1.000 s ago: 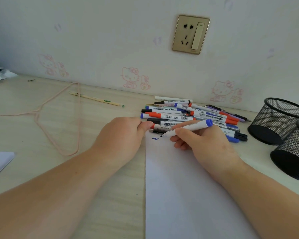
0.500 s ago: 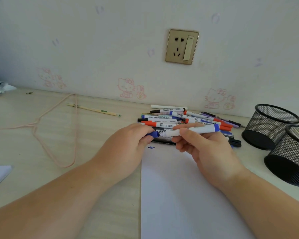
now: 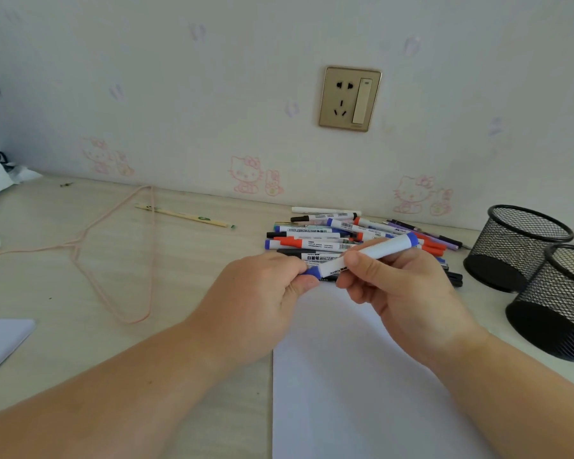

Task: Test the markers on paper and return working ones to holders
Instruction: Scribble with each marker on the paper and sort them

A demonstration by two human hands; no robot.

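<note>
A white marker with blue ends is held above the top edge of a white paper sheet. My right hand grips its barrel with thumb and fingers. My left hand pinches the blue cap at the marker's left end, and the cap sits against the barrel. Behind the hands lies a pile of markers with blue, red and black caps. Two black mesh holders stand at the right, both looking empty. My hands hide the blue test mark on the paper.
A pink cord loops across the left of the wooden desk. A thin stick lies near the wall. Another white sheet sits at the left edge. A gold wall socket is above the pile.
My right hand lifted the marker off the paper after drawing a small blue mark. My left hand brought the blue cap to the tip and now presses it onto the marker.
</note>
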